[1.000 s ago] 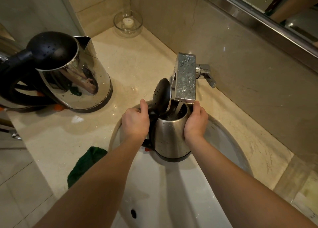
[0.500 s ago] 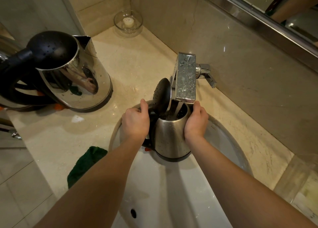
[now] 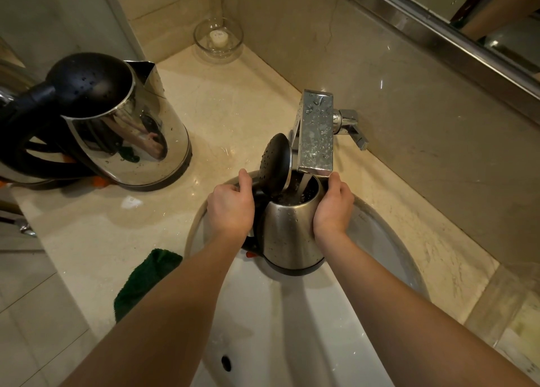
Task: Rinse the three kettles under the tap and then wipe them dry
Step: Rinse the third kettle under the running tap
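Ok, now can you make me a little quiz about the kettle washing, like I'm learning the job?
1. True or false: the small kettle, held over the sink under the tap, has its lid open.
2. Where is the green cloth? A in the sink; B on the counter; C in one of the hands.
3. Which of the hands grips the small kettle's black handle?
Key: 1 true; 2 B; 3 the left hand.
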`<state>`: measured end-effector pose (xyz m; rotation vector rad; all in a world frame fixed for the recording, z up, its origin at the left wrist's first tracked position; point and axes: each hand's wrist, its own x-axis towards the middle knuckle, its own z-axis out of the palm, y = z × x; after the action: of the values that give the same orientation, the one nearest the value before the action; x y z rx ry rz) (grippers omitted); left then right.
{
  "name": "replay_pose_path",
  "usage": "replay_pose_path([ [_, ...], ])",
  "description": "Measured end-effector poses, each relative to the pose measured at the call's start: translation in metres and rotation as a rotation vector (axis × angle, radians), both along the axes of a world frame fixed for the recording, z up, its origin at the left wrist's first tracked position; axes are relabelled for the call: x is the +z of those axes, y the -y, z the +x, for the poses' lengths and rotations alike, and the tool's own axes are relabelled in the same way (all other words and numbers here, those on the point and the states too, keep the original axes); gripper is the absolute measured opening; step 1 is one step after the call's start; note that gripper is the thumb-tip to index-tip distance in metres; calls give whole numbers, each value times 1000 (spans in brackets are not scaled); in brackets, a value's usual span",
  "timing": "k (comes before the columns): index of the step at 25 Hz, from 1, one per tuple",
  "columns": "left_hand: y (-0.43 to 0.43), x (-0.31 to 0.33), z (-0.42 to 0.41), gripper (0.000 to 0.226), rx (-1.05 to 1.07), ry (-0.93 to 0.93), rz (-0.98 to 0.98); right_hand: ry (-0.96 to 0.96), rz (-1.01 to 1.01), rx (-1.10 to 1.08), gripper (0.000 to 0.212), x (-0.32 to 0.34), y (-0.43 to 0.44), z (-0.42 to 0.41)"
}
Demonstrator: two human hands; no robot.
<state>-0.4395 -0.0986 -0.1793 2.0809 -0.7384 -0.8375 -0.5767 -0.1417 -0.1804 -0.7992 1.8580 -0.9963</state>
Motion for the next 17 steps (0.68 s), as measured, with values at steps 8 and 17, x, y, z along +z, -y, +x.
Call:
replay_pose_path([
  [8,-1,5,-3,58,-17,40,18,8,-9,3,42,-1,-1,-2],
  [17,-2,9,-3,58,0,0,10,26,16,17,38,4,1,-1],
])
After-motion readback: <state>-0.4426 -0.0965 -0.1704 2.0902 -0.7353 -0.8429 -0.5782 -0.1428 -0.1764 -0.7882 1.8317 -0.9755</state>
